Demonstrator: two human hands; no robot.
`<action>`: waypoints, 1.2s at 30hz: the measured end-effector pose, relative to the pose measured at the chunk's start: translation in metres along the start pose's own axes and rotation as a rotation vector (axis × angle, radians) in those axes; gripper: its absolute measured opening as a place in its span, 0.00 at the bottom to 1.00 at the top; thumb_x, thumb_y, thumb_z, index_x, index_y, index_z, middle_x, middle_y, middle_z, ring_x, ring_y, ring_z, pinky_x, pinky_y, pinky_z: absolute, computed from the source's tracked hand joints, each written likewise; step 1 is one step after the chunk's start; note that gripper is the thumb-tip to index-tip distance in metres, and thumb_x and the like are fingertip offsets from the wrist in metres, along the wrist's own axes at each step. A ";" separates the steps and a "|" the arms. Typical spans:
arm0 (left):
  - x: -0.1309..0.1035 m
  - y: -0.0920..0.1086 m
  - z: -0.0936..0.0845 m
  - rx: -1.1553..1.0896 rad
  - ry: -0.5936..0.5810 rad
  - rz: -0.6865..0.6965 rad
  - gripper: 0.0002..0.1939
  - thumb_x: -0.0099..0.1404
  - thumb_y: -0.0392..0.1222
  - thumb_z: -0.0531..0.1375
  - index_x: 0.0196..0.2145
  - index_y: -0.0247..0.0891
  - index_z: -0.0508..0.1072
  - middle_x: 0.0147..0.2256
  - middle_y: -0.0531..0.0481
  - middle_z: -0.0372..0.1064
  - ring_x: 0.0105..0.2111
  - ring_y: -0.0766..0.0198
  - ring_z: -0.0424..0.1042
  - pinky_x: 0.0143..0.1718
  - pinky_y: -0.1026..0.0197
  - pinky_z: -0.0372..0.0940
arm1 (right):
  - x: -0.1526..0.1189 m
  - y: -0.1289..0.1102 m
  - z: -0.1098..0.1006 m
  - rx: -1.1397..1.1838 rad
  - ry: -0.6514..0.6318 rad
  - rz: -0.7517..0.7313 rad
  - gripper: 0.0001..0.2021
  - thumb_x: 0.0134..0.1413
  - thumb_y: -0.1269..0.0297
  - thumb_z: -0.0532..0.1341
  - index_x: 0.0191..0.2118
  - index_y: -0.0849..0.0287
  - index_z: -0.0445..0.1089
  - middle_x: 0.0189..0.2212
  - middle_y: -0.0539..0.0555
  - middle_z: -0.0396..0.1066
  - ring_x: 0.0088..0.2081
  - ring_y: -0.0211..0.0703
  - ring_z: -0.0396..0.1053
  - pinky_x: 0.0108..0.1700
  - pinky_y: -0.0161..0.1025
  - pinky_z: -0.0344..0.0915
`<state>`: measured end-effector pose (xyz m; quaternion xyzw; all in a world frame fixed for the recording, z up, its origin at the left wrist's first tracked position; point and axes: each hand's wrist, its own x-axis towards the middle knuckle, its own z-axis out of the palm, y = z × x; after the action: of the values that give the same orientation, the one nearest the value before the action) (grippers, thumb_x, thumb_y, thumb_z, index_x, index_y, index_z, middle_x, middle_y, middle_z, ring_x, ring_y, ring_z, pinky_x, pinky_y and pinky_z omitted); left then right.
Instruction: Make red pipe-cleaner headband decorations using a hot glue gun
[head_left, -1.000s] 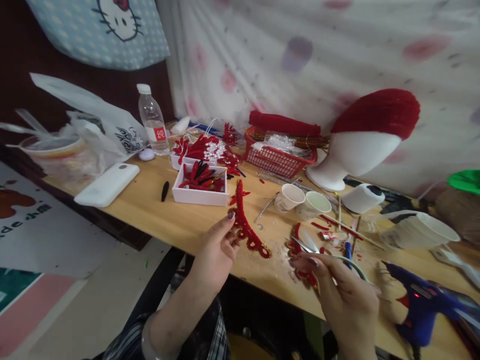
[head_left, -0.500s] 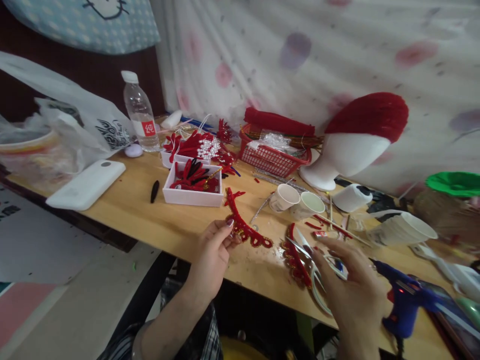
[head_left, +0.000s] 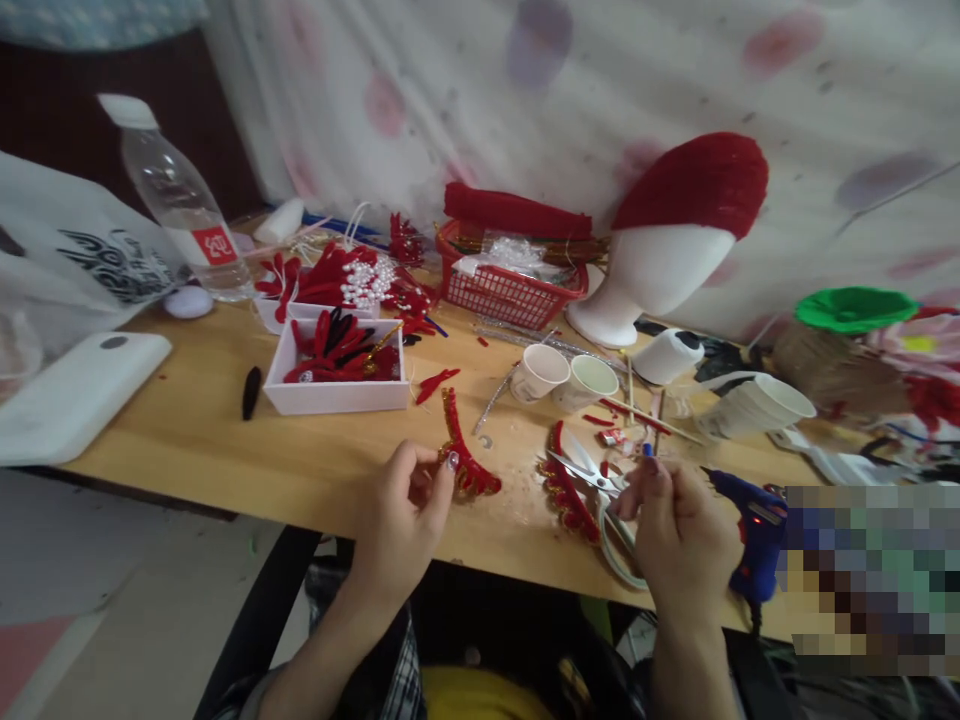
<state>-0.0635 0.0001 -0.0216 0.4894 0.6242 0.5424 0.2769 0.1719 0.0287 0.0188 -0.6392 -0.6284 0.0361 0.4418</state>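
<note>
My left hand (head_left: pixel 411 495) pinches a curved red fuzzy trim strip (head_left: pixel 466 462) with gold edging and small loops, held just above the table. My right hand (head_left: pixel 679 520) is closed, thumb and finger together, around a small thing with a blue tip (head_left: pixel 648 450); the rest of it is hidden by the fingers. Beside that hand lie scissors (head_left: pixel 592 472) with pale handles, blades pointing left. They rest over a second red trim strip (head_left: pixel 574 500) with gold loops along its left edge.
A white box (head_left: pixel 337 395) of red and black pieces stands left of centre. Behind are a red basket (head_left: pixel 514 295) and a foam head (head_left: pixel 660 265) with a red cap. Two paper cups (head_left: pixel 541 372) stand mid-table. A blue glue gun (head_left: pixel 759 530) lies at right.
My right hand was open over the scissors and has now closed on the blue-tipped thing. The left hand still holds the strip, turned more upright. The view has shifted right.
</note>
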 end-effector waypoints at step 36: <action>0.007 0.033 0.027 0.421 -0.577 0.786 0.15 0.66 0.28 0.50 0.25 0.39 0.69 0.23 0.54 0.70 0.23 0.61 0.73 0.21 0.60 0.63 | -0.008 -0.030 -0.011 0.409 -0.647 0.009 0.21 0.66 0.52 0.57 0.27 0.59 0.77 0.24 0.51 0.73 0.27 0.37 0.67 0.31 0.35 0.61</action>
<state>-0.0324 0.0156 0.0041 0.8609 0.3873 0.3114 0.1089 0.1536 0.0107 0.0393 -0.4962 -0.7125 0.3623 0.3389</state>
